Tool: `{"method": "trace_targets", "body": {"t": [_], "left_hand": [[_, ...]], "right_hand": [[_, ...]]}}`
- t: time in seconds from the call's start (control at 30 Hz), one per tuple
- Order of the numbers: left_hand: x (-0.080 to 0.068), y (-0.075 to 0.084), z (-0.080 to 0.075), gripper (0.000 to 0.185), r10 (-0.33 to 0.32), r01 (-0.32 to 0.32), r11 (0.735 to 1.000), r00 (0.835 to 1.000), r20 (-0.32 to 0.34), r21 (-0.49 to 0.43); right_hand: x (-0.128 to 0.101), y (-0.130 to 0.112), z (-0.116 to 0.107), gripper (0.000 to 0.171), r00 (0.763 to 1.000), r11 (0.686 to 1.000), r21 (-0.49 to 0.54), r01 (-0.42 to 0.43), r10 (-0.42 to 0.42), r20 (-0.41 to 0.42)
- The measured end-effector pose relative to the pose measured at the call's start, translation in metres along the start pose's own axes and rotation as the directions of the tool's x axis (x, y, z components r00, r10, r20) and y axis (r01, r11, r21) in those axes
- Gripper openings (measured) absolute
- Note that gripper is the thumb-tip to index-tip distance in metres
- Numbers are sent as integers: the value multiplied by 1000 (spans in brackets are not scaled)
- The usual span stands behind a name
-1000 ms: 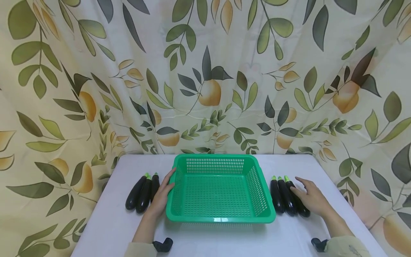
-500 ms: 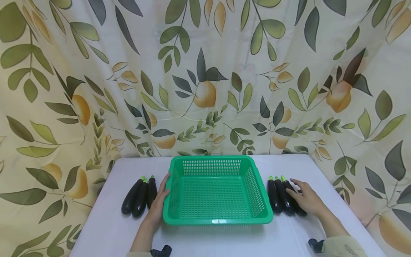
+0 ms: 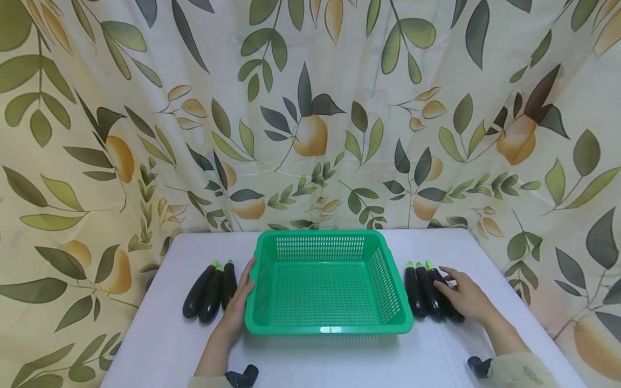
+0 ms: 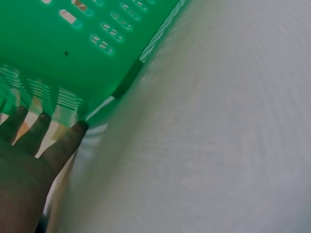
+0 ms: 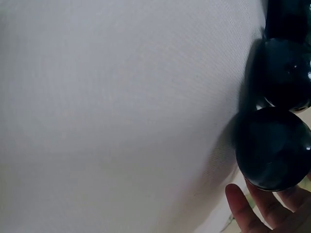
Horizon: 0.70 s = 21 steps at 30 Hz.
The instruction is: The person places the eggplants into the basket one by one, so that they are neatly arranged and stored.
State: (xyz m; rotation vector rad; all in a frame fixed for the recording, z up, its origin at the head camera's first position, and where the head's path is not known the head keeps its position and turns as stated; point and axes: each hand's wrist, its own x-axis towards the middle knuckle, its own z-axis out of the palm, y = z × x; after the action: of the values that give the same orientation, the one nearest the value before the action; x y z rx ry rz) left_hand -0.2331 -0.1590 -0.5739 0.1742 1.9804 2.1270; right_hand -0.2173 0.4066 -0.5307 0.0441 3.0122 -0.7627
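Six eggplants are lying in two sets of three, one either side of a green basket [image 3: 328, 283] on the white table [image 3: 339, 361]. Left hand [image 3: 237, 302], fingers straight, is resting against the basket's left wall, the left trio [image 3: 209, 291] just beyond its knuckles. Right hand [image 3: 463, 296], fingers relaxed and gripping nothing, is lying over the outermost eggplant [image 3: 443, 293] of the right trio. Risk: that glossy, rounded eggplant is likely rolling away under a loose touch, or nudging its touching neighbours; the light basket is liable to be sliding if pushed.
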Motion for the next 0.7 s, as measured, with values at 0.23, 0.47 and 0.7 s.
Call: {"method": "trace_targets", "body": {"t": [0.23,0.47,0.7], "left_hand": [[-1,0,0,48,3,-3,1000,1000,-5,13],[-1,-1,1,49,1,1,998,1000,-28,62],[-1,-3,1,49,10,-9,999,1000,-26,44]], "right_hand": [[3,-4,-4,63,1000,1000,-17,12,-11,10],[5,1,-7,59,998,999,-32,-4,6,55],[6,3,-7,54,998,1000,-30,-5,7,56]]}}
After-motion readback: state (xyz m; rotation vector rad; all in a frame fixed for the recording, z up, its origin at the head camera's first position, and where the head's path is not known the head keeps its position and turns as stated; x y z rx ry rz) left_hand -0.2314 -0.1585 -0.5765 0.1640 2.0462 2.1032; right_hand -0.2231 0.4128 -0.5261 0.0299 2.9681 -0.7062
